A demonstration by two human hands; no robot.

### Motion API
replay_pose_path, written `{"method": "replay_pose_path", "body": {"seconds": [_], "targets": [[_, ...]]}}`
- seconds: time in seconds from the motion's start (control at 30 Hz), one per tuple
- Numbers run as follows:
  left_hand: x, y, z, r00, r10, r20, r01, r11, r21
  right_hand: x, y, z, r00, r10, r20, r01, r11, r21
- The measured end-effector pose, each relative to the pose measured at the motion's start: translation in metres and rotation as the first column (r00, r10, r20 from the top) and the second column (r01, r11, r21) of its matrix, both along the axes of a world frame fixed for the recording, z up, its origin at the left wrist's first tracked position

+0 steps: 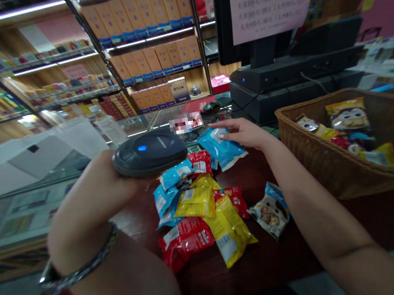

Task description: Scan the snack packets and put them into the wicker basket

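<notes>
Hands held apart | scanner (148,153) is clamped in left hand (112,184) | blue packet (224,149) is gripped by right hand (243,134) | packets (200,212) are heaped mid-counter (220,284) | basket (291,124) is placed at right edge

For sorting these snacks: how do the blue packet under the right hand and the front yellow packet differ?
The blue packet is touched by the right hand; the yellow packet lies untouched at the pile's front. The blue packet looks shorter, the yellow packet longer. Both are crumpled snack packets.
</notes>
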State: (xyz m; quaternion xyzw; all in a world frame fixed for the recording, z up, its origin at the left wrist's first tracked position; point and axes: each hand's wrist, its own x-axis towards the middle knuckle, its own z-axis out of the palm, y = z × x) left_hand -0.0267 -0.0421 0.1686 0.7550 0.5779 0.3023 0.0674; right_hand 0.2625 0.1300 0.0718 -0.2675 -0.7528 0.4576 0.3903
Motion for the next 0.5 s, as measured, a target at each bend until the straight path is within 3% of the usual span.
{"method": "replay_pose_path", "body": {"seconds": [0.17,0.37,0.5], "targets": [[0.0018,-0.0003,-0.0003,1.0,0.023,-0.014,-0.023,1.0,-0.002,0.0003,0.003,-0.0018,1.0,0.006,-0.011,-0.006,1.0,-0.004],[0.0031,0.0019,0.0001,0.996,-0.087,-0.009,0.088,0.996,0.028,0.0011,0.0051,-0.0044,0.998,0.069,-0.015,-0.069,0.998,-0.003],[0.0029,0.002,-0.0001,0.999,-0.046,-0.015,0.046,0.999,0.012,0.0015,0.0085,-0.0073,0.998,0.051,0.023,-0.053,0.997,0.063]]}}
